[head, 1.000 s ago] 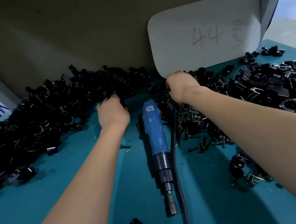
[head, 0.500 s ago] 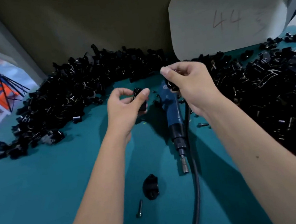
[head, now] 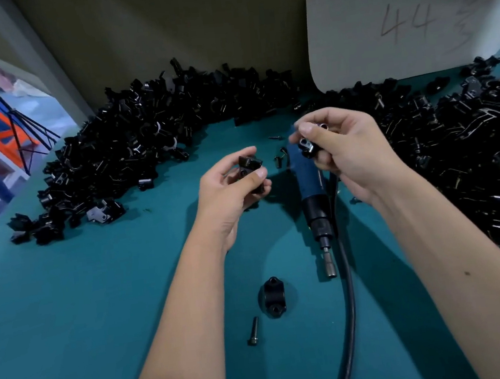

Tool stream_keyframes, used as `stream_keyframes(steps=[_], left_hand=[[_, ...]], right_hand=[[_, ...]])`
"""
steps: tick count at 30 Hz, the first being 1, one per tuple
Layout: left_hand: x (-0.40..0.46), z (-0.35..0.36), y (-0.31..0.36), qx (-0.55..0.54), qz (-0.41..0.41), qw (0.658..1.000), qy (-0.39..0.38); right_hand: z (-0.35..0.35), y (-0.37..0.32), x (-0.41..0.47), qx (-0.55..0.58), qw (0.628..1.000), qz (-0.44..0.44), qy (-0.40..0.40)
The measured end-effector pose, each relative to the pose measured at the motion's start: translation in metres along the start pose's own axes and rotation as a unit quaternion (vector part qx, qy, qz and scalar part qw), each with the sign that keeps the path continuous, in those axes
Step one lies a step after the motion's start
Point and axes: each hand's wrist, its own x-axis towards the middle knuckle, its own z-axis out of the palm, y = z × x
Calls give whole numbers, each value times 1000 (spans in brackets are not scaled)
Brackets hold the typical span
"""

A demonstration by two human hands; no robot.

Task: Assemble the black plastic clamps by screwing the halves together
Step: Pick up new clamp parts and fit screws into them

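Two clamp halves are being lined up: the left hand [head: 227, 191] is pinching one half [head: 251, 170], the right hand [head: 350, 154] is pinching the other [head: 307, 147]. Next they likely need mating, holes aligned. Below the grips are lying one spare half [head: 274, 297], one screw [head: 253, 331], one blue screwdriver [head: 312, 195]; heaped halves are beyond counting

Open green table [head: 84, 299] lies at front left. Heaps of black clamp parts [head: 150, 132] ring the back and right [head: 470, 150]. A screwdriver [head: 313, 201] with its cable [head: 348, 302], a clamp half [head: 275, 297] and a screw [head: 254, 331] obstruct the centre.
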Motion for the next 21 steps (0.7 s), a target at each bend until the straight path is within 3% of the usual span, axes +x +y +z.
stream_keyframes(steps=[6,15,18,21], left_hand=[[8,5,-9,85,36,996,12],[12,8,-11,54,55,997,0],[13,8,-8,44,52,998,2],[12,6,-6,49,41,998,-17]], right_hand=[[-5,6,1,45,999,30,9],[0,9,-1,34,997,8,-70],[-2,13,1,-41,995,-39,-85],[-4,16,3,-215,965,-122,-84]])
